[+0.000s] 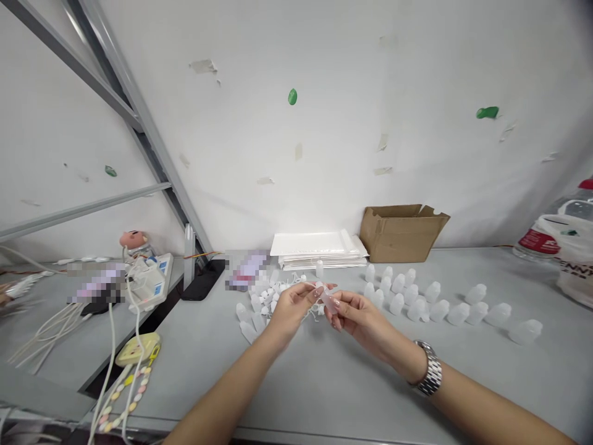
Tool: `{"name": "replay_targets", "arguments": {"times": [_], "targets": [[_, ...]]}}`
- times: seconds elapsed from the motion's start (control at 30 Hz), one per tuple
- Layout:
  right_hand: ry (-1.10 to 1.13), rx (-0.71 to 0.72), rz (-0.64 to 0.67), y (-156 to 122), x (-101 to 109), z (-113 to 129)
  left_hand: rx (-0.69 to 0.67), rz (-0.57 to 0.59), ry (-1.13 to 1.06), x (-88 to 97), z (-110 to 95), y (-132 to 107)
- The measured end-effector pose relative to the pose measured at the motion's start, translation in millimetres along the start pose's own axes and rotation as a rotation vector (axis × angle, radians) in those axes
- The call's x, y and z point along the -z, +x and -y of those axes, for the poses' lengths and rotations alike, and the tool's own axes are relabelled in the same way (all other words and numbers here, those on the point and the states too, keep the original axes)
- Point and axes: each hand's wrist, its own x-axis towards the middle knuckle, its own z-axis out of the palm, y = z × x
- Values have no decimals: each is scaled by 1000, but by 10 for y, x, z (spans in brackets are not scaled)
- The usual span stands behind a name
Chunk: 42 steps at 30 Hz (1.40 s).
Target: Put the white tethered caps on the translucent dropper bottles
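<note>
My two hands meet above the middle of the grey table. My right hand (359,316) is closed round a small translucent white bottle (330,301), which tilts toward my left hand. Fingers and thumb of my left hand (294,307) pinch a small white cap-like piece (319,286) at the bottle's upper end; the fingers partly hide it. Behind and left of my left hand lies a pile of small white pieces with thin white cords (271,295). Several similar translucent bottles (417,309) stand spread out to the right of my right hand.
A stack of white sheets (319,247) and an open cardboard box (401,235) stand against the wall. A big plastic bottle (537,241) and a bag (577,266) are at far right. On the left are a power strip (151,287), cables and a yellow case (138,349) with a bead strap.
</note>
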Motion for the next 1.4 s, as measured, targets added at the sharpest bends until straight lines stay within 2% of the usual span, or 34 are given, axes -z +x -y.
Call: {"name": "replay_targets", "arguments": {"times": [0.07,0.17,0.23,0.3,0.37,0.53,0.73,0.93,1.07,1.17,1.3,1.4], "targets": [[-1,2,-13,3,11,11,-11,-26,211,110,-56,32],[-13,2,-51,7,37,-3,-36,-249,731,315,-55,73],[-21,0,-76,11,56,-21,8,-330,1101,432,4,90],[-25,-2,-92,15,69,-29,60,-325,1328,502,73,99],[-28,-1,-94,17,76,-24,80,-288,1401,522,117,100],[-31,2,-108,10,79,1,46,-272,1379,488,80,76],[-46,-20,-133,5,87,-2,133,-202,1371,525,69,65],[-48,-31,-149,15,91,-19,109,-204,1376,489,100,70],[-64,-29,-157,12,87,-18,71,-245,1339,486,79,71],[-107,-27,-212,16,83,-12,4,-316,1161,509,63,91],[-290,12,-400,32,90,-13,-52,-409,796,521,31,119],[-441,74,-462,36,102,-27,-62,-395,595,487,-22,113]]}}
